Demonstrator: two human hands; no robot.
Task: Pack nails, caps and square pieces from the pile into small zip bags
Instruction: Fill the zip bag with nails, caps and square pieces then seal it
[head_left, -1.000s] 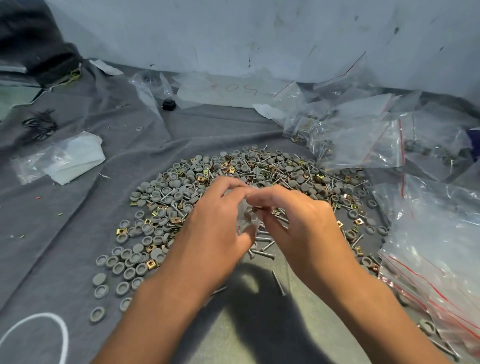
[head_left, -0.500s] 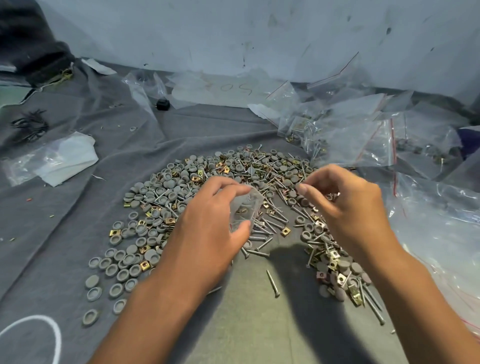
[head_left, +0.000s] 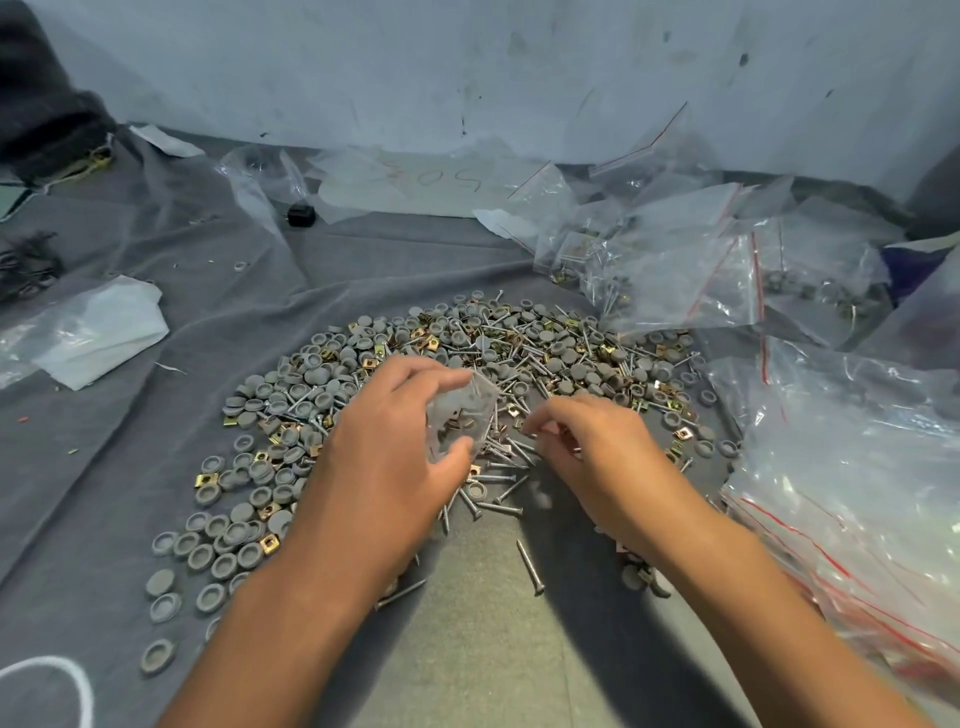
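A wide pile (head_left: 519, 358) of grey round caps, brass square pieces and steel nails lies on grey cloth in front of me. My left hand (head_left: 395, 441) holds a small clear zip bag (head_left: 460, 418) above the pile's near side, thumb below and fingers on top; a few small pieces show inside it. My right hand (head_left: 592, 447) is just right of the bag, low over the nails, its fingertips curled together in a pinch. What it pinches is too small to make out.
Filled zip bags (head_left: 675, 275) are heaped at the back right, and a stack of empty red-striped bags (head_left: 857, 493) lies at the right. A white plastic packet (head_left: 98, 327) sits at the left. A loose nail (head_left: 530, 566) lies on the cloth near me. The wall is close behind.
My right hand left the bag, swung out to the right over the pile, then came back down to the nails beside the bag. My left hand kept holding the bag.
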